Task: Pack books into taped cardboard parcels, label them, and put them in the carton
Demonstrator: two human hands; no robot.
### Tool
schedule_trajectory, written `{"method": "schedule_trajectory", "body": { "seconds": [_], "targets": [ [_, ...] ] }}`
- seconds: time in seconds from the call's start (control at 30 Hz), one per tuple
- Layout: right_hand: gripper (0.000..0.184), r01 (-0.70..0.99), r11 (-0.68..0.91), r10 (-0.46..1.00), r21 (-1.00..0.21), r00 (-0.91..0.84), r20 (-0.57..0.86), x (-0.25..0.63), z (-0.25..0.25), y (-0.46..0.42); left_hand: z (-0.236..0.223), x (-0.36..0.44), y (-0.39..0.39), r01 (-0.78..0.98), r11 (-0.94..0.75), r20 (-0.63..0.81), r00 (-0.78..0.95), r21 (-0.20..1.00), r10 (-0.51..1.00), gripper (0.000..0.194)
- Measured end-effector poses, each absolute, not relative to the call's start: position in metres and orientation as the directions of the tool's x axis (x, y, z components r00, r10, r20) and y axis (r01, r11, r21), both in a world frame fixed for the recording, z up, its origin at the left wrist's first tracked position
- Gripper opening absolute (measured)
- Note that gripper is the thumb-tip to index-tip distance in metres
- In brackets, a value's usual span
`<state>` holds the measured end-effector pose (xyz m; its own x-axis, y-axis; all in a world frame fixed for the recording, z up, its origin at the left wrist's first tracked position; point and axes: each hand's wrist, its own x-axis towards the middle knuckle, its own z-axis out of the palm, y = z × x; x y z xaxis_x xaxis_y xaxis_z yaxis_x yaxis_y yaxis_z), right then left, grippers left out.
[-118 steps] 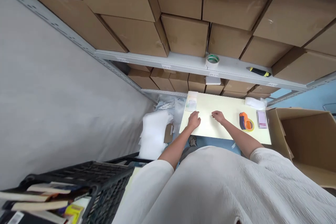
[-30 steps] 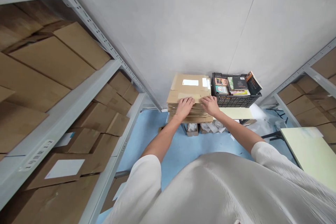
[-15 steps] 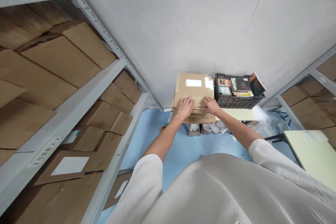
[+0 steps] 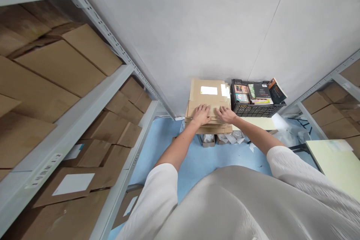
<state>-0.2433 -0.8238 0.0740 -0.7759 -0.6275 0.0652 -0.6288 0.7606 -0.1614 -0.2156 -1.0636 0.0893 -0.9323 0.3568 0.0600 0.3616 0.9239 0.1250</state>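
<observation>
A stack of flat cardboard boxes (image 4: 202, 98) lies against the wall in front of me, its near edges layered unevenly. White labels show on the top piece. My left hand (image 4: 201, 115) rests palm down on the near part of the stack, fingers lying forward over the cardboard. Close to the stack's right side, my right hand (image 4: 226, 115) lies on it in the same way, fingers spread. Both hands touch the top piece; their thumbs are partly hidden.
Right of the stack stands a black plastic crate (image 4: 254, 109) of books on a pale table (image 4: 261, 123). Shelving (image 4: 112, 99) with cardboard boxes runs along my left. Small boxes of crumpled material (image 4: 208, 141) sit below. Another pale table (image 4: 332, 157) is at right.
My right fingers have shifted slightly left and nearer to me on the cardboard. The left hand stays on the stack, and the view has moved a little.
</observation>
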Motion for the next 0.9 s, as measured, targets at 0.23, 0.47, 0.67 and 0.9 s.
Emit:
{"method": "schedule_trajectory", "body": {
  "seconds": [0.23,0.47,0.67,0.9],
  "targets": [
    [0.055,-0.643,0.748,-0.635,-0.165,-0.765,0.103,-0.244,0.09,-0.823,0.095,-0.208,-1.063,0.377,0.912,0.157,-0.922,0.16,0.353,0.062],
    [0.051,-0.622,0.77,-0.604,-0.145,-0.783,0.151,-0.238,0.112,-0.828,0.111,-0.204,-1.062,0.397,0.901,0.23,-0.906,0.173,0.355,0.068],
    [0.055,-0.62,0.766,-0.573,-0.174,-0.779,0.254,-0.246,0.136,-0.815,0.137,-0.206,-1.049,0.368,0.918,0.31,-0.899,0.15,0.31,0.073],
    [0.053,-0.587,0.78,-0.495,-0.216,-0.79,0.362,-0.233,0.166,-0.763,0.167,-0.216,-1.003,0.47,0.873,0.374,-0.838,0.127,0.397,0.07]
  ]
}}
